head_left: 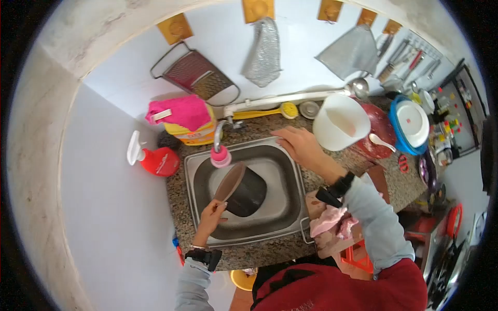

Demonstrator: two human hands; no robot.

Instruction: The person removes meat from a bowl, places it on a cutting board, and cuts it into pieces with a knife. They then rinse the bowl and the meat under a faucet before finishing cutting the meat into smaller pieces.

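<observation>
A dark, deep pot [251, 194] with a brownish inside lies tilted in the steel sink [282, 217]. My left hand [210, 216] grips its rim at the near left, thumb and fingers closed on the edge. My right hand [302, 147] reaches over the sink's back right corner with its fingers stretched out and nothing in them. Beside that hand stands a white plastic tub [340, 124]. The tap [219, 136], with its pink nozzle [220, 157], hangs over the sink just behind the pot.
Raw meat [328, 218] lies on a cutting board [327, 248] right of the sink. A red spray bottle [160, 161] and a yellow tub [193, 136] under a pink cloth [181, 111] stand left. Farther right are a red lid [374, 122] and blue basin [397, 116].
</observation>
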